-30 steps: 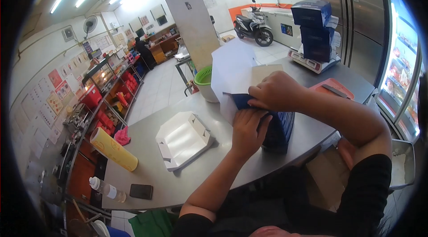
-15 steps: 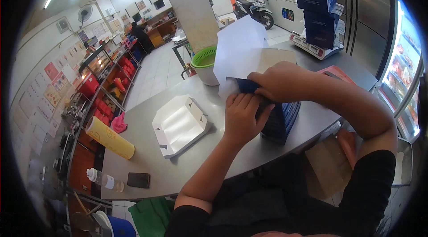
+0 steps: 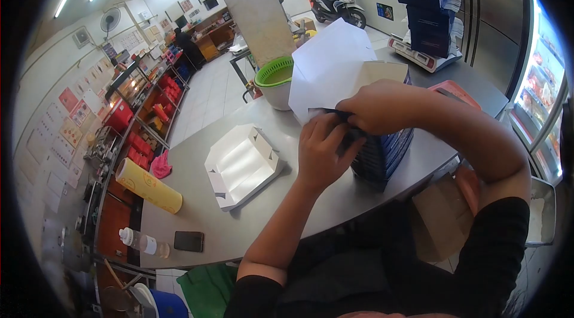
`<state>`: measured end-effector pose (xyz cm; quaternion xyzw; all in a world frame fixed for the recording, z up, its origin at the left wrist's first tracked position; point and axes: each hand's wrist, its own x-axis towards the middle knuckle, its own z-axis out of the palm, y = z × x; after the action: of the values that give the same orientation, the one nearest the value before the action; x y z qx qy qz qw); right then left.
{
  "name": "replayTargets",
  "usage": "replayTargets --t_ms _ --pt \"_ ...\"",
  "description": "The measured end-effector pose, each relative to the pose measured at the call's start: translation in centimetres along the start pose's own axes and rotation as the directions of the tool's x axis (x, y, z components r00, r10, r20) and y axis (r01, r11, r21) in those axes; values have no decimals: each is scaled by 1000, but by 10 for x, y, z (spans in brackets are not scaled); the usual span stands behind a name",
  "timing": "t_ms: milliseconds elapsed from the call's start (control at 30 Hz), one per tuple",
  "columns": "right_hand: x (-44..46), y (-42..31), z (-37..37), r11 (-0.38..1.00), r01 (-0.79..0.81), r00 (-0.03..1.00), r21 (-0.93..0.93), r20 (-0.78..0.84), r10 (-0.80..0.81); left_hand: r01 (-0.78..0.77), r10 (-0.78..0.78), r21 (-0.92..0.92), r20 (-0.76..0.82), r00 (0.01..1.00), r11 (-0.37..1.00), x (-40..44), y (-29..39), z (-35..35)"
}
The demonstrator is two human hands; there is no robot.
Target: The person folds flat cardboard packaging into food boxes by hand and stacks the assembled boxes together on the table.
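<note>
A cardboard food box (image 3: 329, 58), white inside and dark blue outside, stands partly folded with its white flap raised. It rests on a stack of dark blue flat boxes (image 3: 382, 159) at the table's near edge. With bent fingers, my left hand (image 3: 326, 149) grips the box's near corner. Just above it, my right hand (image 3: 375, 107) pinches a dark blue flap at the same corner. My hands hide the fold between them. To their left, an open white box tray (image 3: 244, 167) lies on the steel table (image 3: 281, 198).
A yellow roll (image 3: 148, 186), a clear bottle (image 3: 144, 242) and a phone (image 3: 188, 241) lie at the left. Behind are a green basket (image 3: 275, 72) and a scale (image 3: 412, 55) bearing stacked blue boxes (image 3: 426, 16). A red tray (image 3: 457, 92) sits at right.
The raised white flap and the box have turned slightly to the right. My hands have drawn closer together at the corner, and less of the dark blue flap shows. The view shifted slightly.
</note>
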<state>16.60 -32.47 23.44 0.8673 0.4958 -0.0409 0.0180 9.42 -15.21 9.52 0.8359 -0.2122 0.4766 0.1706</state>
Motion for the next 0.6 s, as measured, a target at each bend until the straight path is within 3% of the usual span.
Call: replayTargets --t_ms 67,167,200,267,333,433,533,600 --pt "-2 11 0 996 54 998 69 -34 -52 42 -43 -20 -16 999 999 1 4 -2" --pt "3 42 -4 967 85 977 239 -211 -34 24 -24 -15 -6 1000 1000 -1 1 -2" --pt "4 55 -6 969 107 937 222 -349 -24 1 -1 -9 -1 1000 1000 0 -1 -1" --pt "8 81 -8 980 41 870 196 -490 62 36 -36 -65 -3 999 997 0 -2 2" --pt "13 102 -1 973 -72 832 218 -525 179 55 -58 -123 -23 998 991 2 1 4" --pt "33 150 17 977 -101 943 185 -296 154 45 -52 -142 -46 998 989 11 8 4" --pt "37 167 31 919 -68 932 389 -305 198 28 -29 -65 -6 1000 997 16 14 -1" --pt "36 171 29 898 -113 945 425 -234 229 19 -19 -65 -9 1000 998 17 13 -2"
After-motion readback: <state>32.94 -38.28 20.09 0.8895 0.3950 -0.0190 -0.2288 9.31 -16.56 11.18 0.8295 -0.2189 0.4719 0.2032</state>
